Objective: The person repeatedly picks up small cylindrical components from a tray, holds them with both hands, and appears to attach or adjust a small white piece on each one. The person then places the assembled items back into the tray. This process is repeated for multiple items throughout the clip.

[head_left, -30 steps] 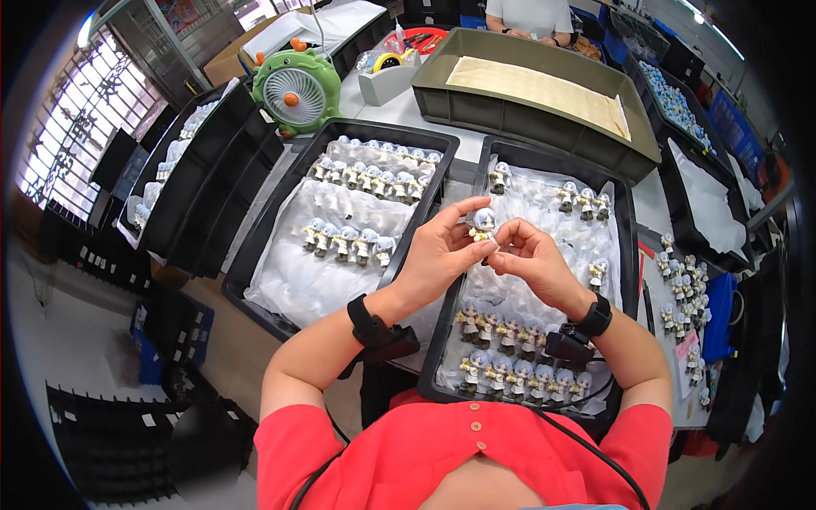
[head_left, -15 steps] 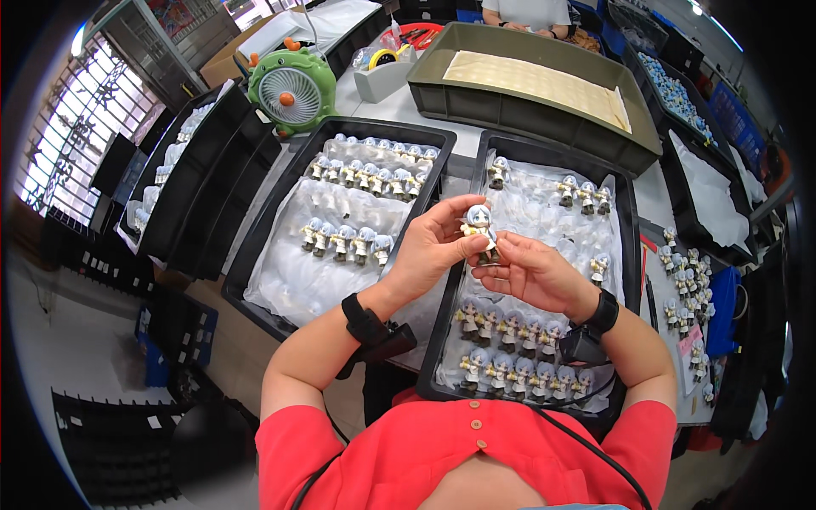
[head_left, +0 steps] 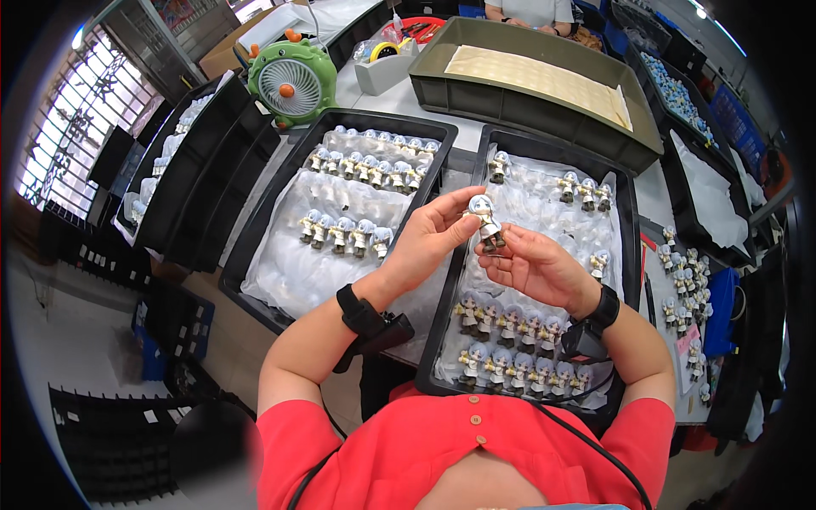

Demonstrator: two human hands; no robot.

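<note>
A small chibi figurine [head_left: 484, 216] with pale blue-grey hair, a white outfit and dark boots is held upright above the inner edge of the right tray. My left hand [head_left: 432, 238] pinches it by the head and upper side between thumb and fingers. Down at its boots, my right hand [head_left: 540, 265] closes thumb and fingertips around the lower end. Below and around my hands, the right black tray [head_left: 630, 246] holds rows of similar figurines [head_left: 510, 327] on crinkled white plastic sheeting. Another black tray [head_left: 255, 246] to the left carries more of them in rows.
A green animal-shaped fan [head_left: 293, 85] stands behind the left tray. Farther back sits a big olive bin [head_left: 527, 100] with a cream sheet inside. More figurines [head_left: 685, 285] cluster on the table at right. Stacked black trays [head_left: 204, 178] rise at left. Another person [head_left: 534, 12] sits across the table.
The figurine has tilted slightly, its head shifting a little toward the left hand. My right fingers have moved lower, to its boots.
</note>
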